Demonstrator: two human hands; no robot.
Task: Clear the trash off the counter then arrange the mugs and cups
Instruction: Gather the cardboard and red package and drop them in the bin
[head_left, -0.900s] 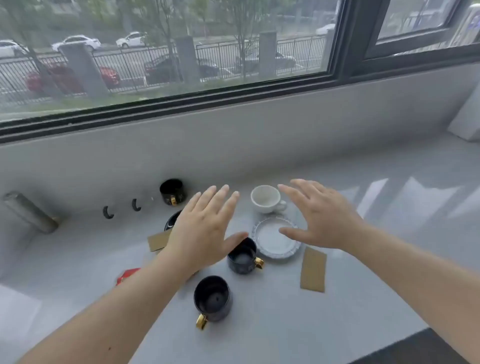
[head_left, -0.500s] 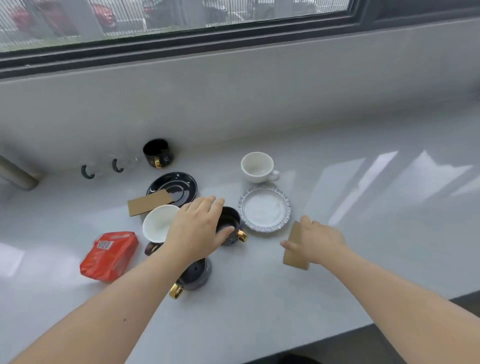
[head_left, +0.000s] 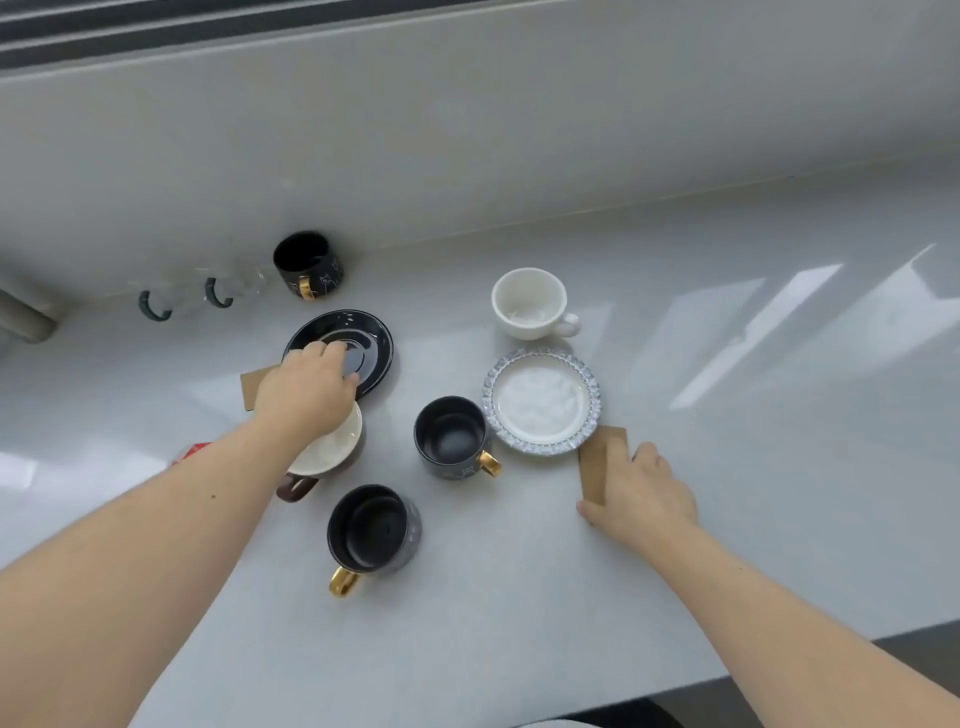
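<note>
Left fingers: curled down over the brown cardboard strip (head_left: 253, 383) at the near-left rim of the glossy black saucer (head_left: 358, 347), fingertips on the saucer; whether they pinch the strip I cannot tell.
Left hand (head_left: 306, 387): palm down, forearm stretched from the lower left across the white-lined brown cup (head_left: 328, 453), hiding most of it.
Right fingers: flattened on the second brown cardboard strip (head_left: 597, 462), thumb off its near end; pressing, not visibly closed round it.
Right hand (head_left: 636, 493): palm down on the pale grey counter (head_left: 519, 597), just beside the near-right edge of the blue-rimmed white saucer (head_left: 542, 400).
White cup (head_left: 530, 304): upright behind that saucer, apart from it, empty.
Black mug with gold handle (head_left: 453, 436): touches the blue-rimmed saucer's left edge; nothing inside.
Second black mug, gold handle toward the viewer (head_left: 371, 535): nearest the counter edge, empty.
Third black mug (head_left: 309, 265): against the back wall (white drawings on its side).
Red packet (head_left: 189, 452): only a corner shows past the left forearm.
Two clear glass cups with dark handles (head_left: 218, 291): by the wall, left of the third mug.
</note>
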